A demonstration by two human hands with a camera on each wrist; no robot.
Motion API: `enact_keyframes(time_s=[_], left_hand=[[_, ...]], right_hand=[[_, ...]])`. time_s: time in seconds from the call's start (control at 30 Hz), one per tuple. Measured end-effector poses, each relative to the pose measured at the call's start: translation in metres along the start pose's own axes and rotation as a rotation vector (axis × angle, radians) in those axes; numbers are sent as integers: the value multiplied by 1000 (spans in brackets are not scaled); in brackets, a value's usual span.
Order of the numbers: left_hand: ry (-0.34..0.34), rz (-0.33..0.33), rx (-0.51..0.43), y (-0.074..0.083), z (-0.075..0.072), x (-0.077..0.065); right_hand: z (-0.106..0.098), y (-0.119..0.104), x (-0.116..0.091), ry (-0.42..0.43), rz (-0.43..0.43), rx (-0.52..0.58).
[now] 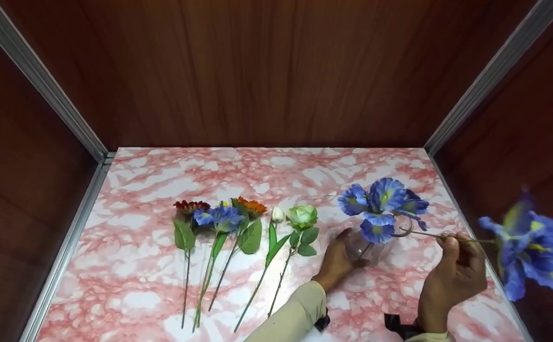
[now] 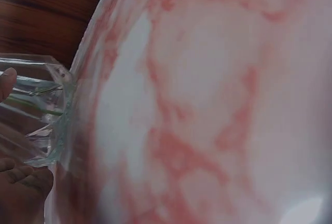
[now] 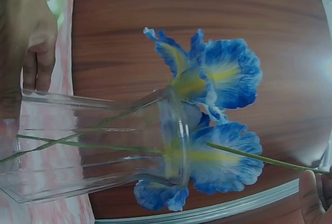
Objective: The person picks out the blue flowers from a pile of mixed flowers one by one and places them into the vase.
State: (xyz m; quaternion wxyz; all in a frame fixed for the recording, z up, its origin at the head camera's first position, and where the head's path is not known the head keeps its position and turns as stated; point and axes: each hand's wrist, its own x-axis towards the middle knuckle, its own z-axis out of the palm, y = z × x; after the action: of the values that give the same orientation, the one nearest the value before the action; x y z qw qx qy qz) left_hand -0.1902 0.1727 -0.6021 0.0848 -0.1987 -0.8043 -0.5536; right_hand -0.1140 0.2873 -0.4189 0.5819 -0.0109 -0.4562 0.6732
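Observation:
A clear glass vase (image 3: 98, 156) stands on the right part of the table, with blue irises (image 1: 384, 197) spreading over its mouth. Their green stems cross inside the glass in the right wrist view. My left hand (image 1: 337, 263) grips the vase from its left side; the left wrist view has fingertips near the lower end of the glass. Between thumb and fingers, my right hand (image 1: 456, 278) pinches the stem of another blue iris (image 1: 539, 249). That bloom points right, and the stem's free end (image 3: 223, 148) overlaps the irises at the vase mouth.
Left of the vase, several flowers lie in a row: a dark red one (image 1: 191, 207), a blue iris (image 1: 221, 218), an orange one (image 1: 251, 206), a white bud (image 1: 277, 214) and a pale green bloom (image 1: 302, 216). Brown panels (image 1: 257, 71) enclose the marbled table (image 1: 138, 280).

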Motion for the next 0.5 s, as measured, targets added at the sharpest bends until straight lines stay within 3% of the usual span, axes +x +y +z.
enact_keyframes(time_s=[0.3, 0.4, 0.5], left_hand=[[-17, -75, 14, 0, 6, 4], [-4, -38, 9, 0, 7, 8], [5, 14, -8, 0, 7, 12]], right_hand=[[-12, 28, 0, -70, 83, 89], [-13, 34, -1, -112, 84, 38], [-13, 39, -1, -144, 81, 62]])
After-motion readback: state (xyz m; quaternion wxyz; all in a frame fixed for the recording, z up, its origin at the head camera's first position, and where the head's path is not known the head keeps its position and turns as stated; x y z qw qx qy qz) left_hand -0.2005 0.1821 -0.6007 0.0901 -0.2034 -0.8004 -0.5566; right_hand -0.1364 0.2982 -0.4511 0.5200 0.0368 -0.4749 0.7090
